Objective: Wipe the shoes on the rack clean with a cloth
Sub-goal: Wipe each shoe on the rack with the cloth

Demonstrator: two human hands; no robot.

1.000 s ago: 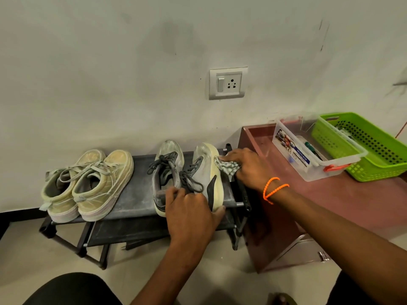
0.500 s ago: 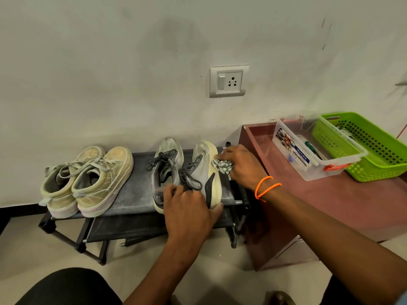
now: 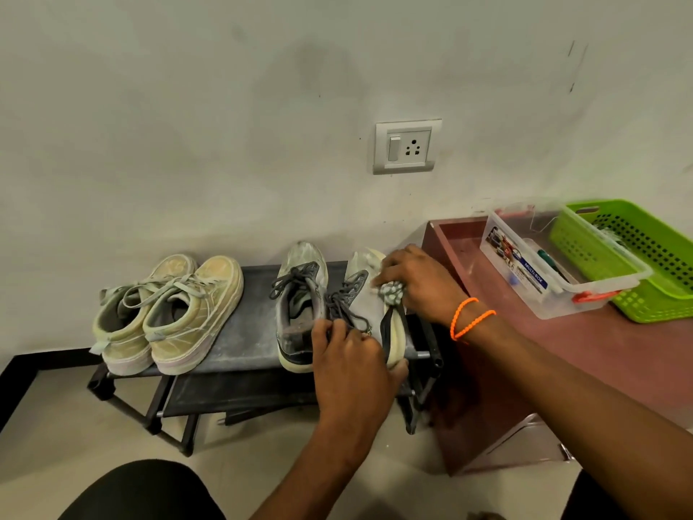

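My right hand (image 3: 420, 283) pinches the patterned cloth (image 3: 390, 292) against the grey sneaker (image 3: 369, 294), tipped on edge on the rack (image 3: 247, 332). My left hand (image 3: 352, 365), nearer me, clamps its heel. I judge firm, short strokes toward the toe work best, the heel braced so the shoe cannot roll. The beige pair (image 3: 168, 313) waits beyond my left hand.

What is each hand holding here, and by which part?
The left hand grips the right-most grey shoe at its heel end. The right hand pinches a bunched patterned cloth against that shoe's side.
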